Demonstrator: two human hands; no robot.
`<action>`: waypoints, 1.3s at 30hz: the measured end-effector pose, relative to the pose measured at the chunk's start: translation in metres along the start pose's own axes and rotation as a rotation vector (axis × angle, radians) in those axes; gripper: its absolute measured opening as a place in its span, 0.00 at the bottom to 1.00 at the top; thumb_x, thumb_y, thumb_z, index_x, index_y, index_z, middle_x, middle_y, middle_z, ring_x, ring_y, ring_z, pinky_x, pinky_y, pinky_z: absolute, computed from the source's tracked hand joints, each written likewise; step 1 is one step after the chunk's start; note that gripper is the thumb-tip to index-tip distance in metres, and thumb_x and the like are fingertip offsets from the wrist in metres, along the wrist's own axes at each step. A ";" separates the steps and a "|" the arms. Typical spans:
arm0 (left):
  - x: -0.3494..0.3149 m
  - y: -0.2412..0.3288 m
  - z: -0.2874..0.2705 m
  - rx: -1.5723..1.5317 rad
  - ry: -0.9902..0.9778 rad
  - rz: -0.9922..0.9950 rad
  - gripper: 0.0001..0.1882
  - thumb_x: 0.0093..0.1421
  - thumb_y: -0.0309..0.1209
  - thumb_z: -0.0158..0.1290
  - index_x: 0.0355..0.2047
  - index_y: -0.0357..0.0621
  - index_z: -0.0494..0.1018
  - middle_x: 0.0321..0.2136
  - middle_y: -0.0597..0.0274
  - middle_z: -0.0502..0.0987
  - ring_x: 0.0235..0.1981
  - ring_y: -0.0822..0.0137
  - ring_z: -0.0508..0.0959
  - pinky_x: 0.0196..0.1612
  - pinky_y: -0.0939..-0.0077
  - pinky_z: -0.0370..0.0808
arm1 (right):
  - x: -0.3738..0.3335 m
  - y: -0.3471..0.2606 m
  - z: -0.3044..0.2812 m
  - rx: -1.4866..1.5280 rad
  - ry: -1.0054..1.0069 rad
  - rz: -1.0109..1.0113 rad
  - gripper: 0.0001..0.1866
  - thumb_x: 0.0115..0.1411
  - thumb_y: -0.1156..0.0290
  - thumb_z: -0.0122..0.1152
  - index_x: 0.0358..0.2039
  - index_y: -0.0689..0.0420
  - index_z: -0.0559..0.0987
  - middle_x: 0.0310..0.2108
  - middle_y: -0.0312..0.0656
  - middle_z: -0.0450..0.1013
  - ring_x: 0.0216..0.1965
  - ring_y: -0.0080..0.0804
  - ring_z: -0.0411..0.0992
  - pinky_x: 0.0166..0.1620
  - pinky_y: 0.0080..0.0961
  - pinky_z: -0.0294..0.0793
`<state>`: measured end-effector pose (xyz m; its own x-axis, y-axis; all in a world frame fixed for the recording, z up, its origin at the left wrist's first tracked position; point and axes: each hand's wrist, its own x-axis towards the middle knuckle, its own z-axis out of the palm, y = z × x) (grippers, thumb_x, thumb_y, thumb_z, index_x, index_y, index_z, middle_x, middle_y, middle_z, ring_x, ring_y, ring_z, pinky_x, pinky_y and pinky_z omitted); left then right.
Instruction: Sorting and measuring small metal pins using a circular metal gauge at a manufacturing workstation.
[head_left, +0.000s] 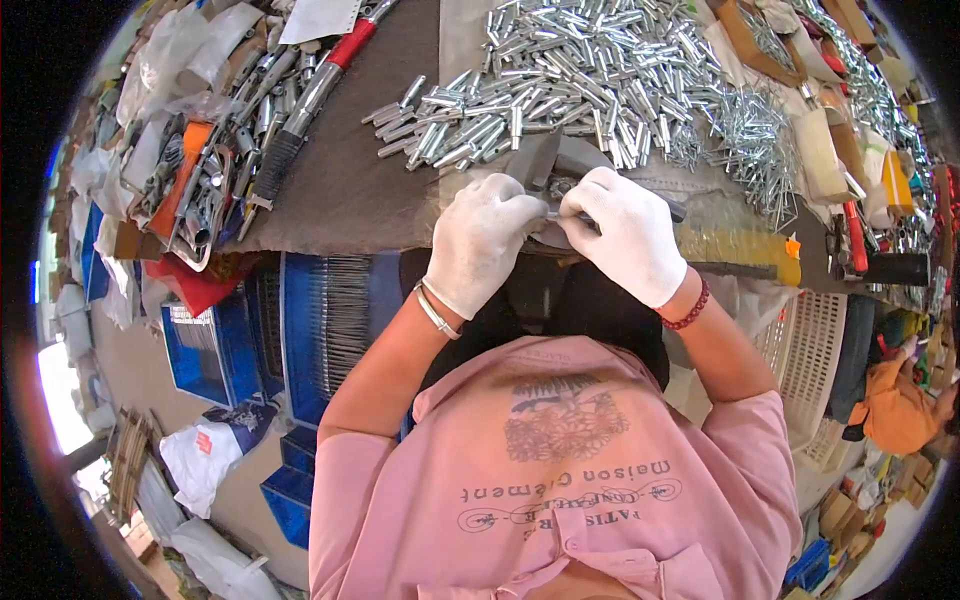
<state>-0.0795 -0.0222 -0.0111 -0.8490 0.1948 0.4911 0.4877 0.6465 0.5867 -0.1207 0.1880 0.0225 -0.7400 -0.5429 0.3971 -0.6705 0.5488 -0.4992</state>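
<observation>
Both my hands wear white gloves and meet at the table's near edge. My left hand [482, 240] is closed in a pinch, thumb and forefinger pointing right. Facing it, my right hand [632, 238] pinches too. A small silvery part [552, 215] shows between the fingertips; its exact kind is too small to tell. Just behind the hands stands a dark metal fixture [538, 160] with an upright blade-like piece, its lower part hidden by my fingers. Beyond it lies a large heap of short shiny metal tubes [590, 85], some reaching close to the fixture.
Thin wire-like metal pins [755, 145] are piled right of the tubes. Tools and a red-and-black torque wrench [310, 110] crowd the left. An open cardboard box [760, 40] and red-handled tool [856, 235] are at right. Blue crates [300, 340] and a white basket [812, 350] stand below table height.
</observation>
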 end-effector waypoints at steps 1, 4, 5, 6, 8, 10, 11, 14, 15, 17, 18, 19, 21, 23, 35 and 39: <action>0.000 0.000 -0.001 0.007 0.007 0.003 0.07 0.56 0.26 0.65 0.35 0.51 0.80 0.34 0.60 0.78 0.38 0.52 0.81 0.40 0.58 0.78 | 0.001 -0.002 -0.001 0.000 0.004 -0.010 0.05 0.55 0.75 0.69 0.30 0.51 0.80 0.32 0.39 0.75 0.34 0.44 0.79 0.38 0.38 0.80; 0.005 0.004 -0.007 0.082 -0.010 0.072 0.06 0.55 0.24 0.60 0.33 0.48 0.79 0.33 0.56 0.76 0.39 0.50 0.80 0.41 0.55 0.79 | 0.003 -0.002 -0.004 -0.069 -0.019 -0.082 0.04 0.58 0.72 0.66 0.30 0.52 0.78 0.32 0.42 0.74 0.34 0.46 0.78 0.38 0.40 0.79; 0.003 0.005 -0.004 0.122 -0.027 0.085 0.04 0.55 0.24 0.58 0.31 0.47 0.77 0.33 0.55 0.76 0.39 0.49 0.79 0.41 0.55 0.79 | -0.002 -0.005 -0.007 -0.147 -0.060 -0.085 0.04 0.58 0.71 0.66 0.30 0.51 0.78 0.32 0.43 0.73 0.33 0.46 0.77 0.37 0.41 0.79; 0.002 0.003 -0.002 0.123 -0.019 0.114 0.04 0.54 0.25 0.58 0.31 0.47 0.77 0.32 0.55 0.76 0.40 0.49 0.79 0.41 0.55 0.79 | -0.002 -0.008 -0.010 -0.196 -0.123 -0.083 0.04 0.58 0.70 0.66 0.30 0.51 0.77 0.31 0.42 0.73 0.33 0.46 0.77 0.37 0.42 0.79; -0.004 0.009 -0.004 0.117 -0.008 0.074 0.06 0.55 0.25 0.58 0.34 0.48 0.78 0.34 0.54 0.76 0.39 0.49 0.79 0.41 0.56 0.79 | -0.002 -0.014 -0.010 -0.185 -0.161 -0.096 0.04 0.58 0.70 0.65 0.29 0.51 0.77 0.31 0.41 0.72 0.34 0.43 0.78 0.37 0.42 0.79; -0.008 0.010 -0.002 0.099 -0.022 0.064 0.08 0.56 0.25 0.58 0.36 0.49 0.79 0.35 0.55 0.77 0.40 0.49 0.79 0.41 0.56 0.80 | -0.006 -0.017 -0.011 -0.226 -0.183 -0.116 0.04 0.58 0.69 0.65 0.29 0.50 0.78 0.30 0.39 0.72 0.34 0.41 0.78 0.36 0.39 0.79; -0.007 0.012 -0.003 0.090 -0.034 0.058 0.07 0.56 0.24 0.58 0.36 0.49 0.79 0.36 0.56 0.77 0.41 0.49 0.80 0.42 0.56 0.80 | -0.009 -0.019 -0.014 -0.282 -0.180 -0.118 0.04 0.58 0.69 0.65 0.28 0.50 0.77 0.30 0.39 0.72 0.34 0.40 0.78 0.36 0.38 0.79; -0.008 0.014 -0.006 0.073 -0.060 0.033 0.07 0.59 0.26 0.59 0.38 0.50 0.81 0.37 0.57 0.77 0.40 0.50 0.80 0.42 0.56 0.79 | -0.016 -0.022 -0.025 -0.256 -0.148 -0.128 0.03 0.58 0.68 0.68 0.34 0.47 0.84 0.31 0.36 0.73 0.33 0.39 0.77 0.36 0.39 0.78; -0.007 0.012 -0.004 0.075 -0.051 0.018 0.06 0.60 0.27 0.60 0.38 0.50 0.81 0.36 0.57 0.78 0.40 0.50 0.80 0.42 0.56 0.79 | -0.016 -0.019 -0.027 -0.245 -0.130 -0.097 0.09 0.58 0.68 0.69 0.40 0.46 0.86 0.32 0.36 0.74 0.34 0.39 0.77 0.37 0.39 0.79; -0.005 0.013 -0.006 0.077 -0.034 0.026 0.05 0.60 0.27 0.61 0.37 0.50 0.82 0.35 0.57 0.78 0.40 0.50 0.81 0.42 0.56 0.79 | -0.013 -0.015 -0.037 -0.360 -0.054 -0.017 0.13 0.57 0.68 0.70 0.44 0.47 0.84 0.33 0.37 0.75 0.36 0.41 0.77 0.39 0.40 0.78; -0.002 0.014 -0.006 0.068 -0.027 0.024 0.05 0.61 0.27 0.61 0.37 0.50 0.82 0.35 0.58 0.78 0.40 0.50 0.81 0.43 0.56 0.79 | -0.011 -0.005 -0.039 -0.401 -0.057 0.014 0.14 0.57 0.70 0.69 0.45 0.48 0.84 0.34 0.38 0.75 0.39 0.41 0.78 0.42 0.39 0.78; -0.002 0.016 -0.006 0.069 -0.028 0.035 0.05 0.61 0.27 0.61 0.37 0.50 0.82 0.35 0.58 0.78 0.40 0.50 0.81 0.43 0.56 0.79 | -0.012 0.000 -0.038 -0.405 -0.047 0.017 0.14 0.57 0.70 0.69 0.45 0.48 0.84 0.34 0.38 0.75 0.39 0.41 0.78 0.42 0.39 0.78; -0.004 0.017 -0.008 0.079 -0.054 0.003 0.05 0.60 0.28 0.63 0.37 0.51 0.83 0.34 0.58 0.78 0.40 0.50 0.81 0.43 0.56 0.78 | -0.014 0.012 -0.033 -0.414 -0.047 0.037 0.15 0.57 0.71 0.68 0.46 0.48 0.84 0.36 0.40 0.77 0.41 0.43 0.77 0.43 0.39 0.78; -0.009 0.021 -0.007 0.096 -0.045 -0.014 0.07 0.59 0.28 0.64 0.37 0.52 0.84 0.34 0.59 0.78 0.39 0.51 0.81 0.42 0.57 0.78 | -0.018 0.020 -0.029 -0.349 -0.031 0.059 0.16 0.57 0.72 0.68 0.47 0.50 0.84 0.39 0.43 0.77 0.41 0.45 0.77 0.44 0.41 0.79; -0.003 -0.001 0.007 0.044 0.006 0.031 0.09 0.56 0.23 0.63 0.36 0.49 0.81 0.34 0.57 0.77 0.38 0.49 0.79 0.40 0.55 0.76 | -0.054 -0.006 -0.058 -0.100 0.035 0.162 0.21 0.63 0.76 0.67 0.56 0.48 0.82 0.40 0.42 0.78 0.35 0.48 0.80 0.38 0.37 0.81; -0.006 -0.005 0.009 -0.002 -0.022 0.000 0.11 0.55 0.23 0.64 0.38 0.50 0.81 0.34 0.59 0.77 0.37 0.50 0.79 0.40 0.56 0.76 | -0.059 -0.014 -0.051 -0.130 0.110 0.097 0.22 0.62 0.78 0.67 0.57 0.46 0.83 0.38 0.40 0.78 0.33 0.43 0.80 0.37 0.35 0.81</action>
<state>-0.0786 -0.0200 -0.0233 -0.8535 0.2104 0.4768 0.4876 0.6452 0.5882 -0.0700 0.2443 0.0452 -0.7983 -0.4144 0.4371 -0.5914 0.6765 -0.4388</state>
